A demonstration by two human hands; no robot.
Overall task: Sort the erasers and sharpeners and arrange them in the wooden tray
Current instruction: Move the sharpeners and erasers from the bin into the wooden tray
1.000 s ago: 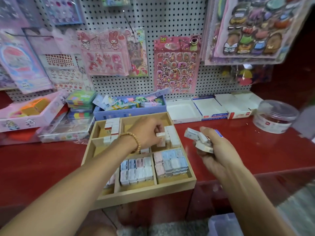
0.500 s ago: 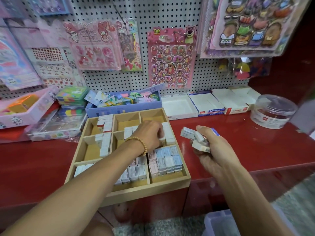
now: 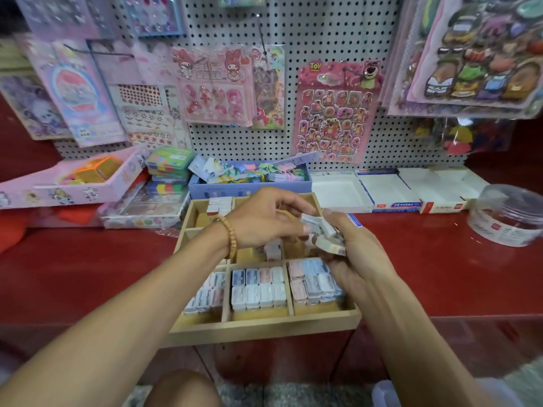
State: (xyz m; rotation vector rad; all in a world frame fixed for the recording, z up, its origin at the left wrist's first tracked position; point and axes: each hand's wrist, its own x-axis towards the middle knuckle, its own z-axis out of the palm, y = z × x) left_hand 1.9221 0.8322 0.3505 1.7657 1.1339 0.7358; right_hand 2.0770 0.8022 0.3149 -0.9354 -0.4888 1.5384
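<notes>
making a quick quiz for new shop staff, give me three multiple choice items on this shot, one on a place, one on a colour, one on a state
1. Where does the clear round tub stand?
A. in the tray
B. on the shelf, far right
C. on the pegboard

2. What colour is the shelf top?
A. red
B. white
C. green

3. What is the right hand doing?
A. resting flat on the shelf
B. hanging idle
C. holding a bunch of small erasers

Key:
1 B, it sits right of the white boxes, outside the wooden tray.
2 A, the bare surface is red.
3 C, its fingers curl round them while the left hand reaches in.
</notes>
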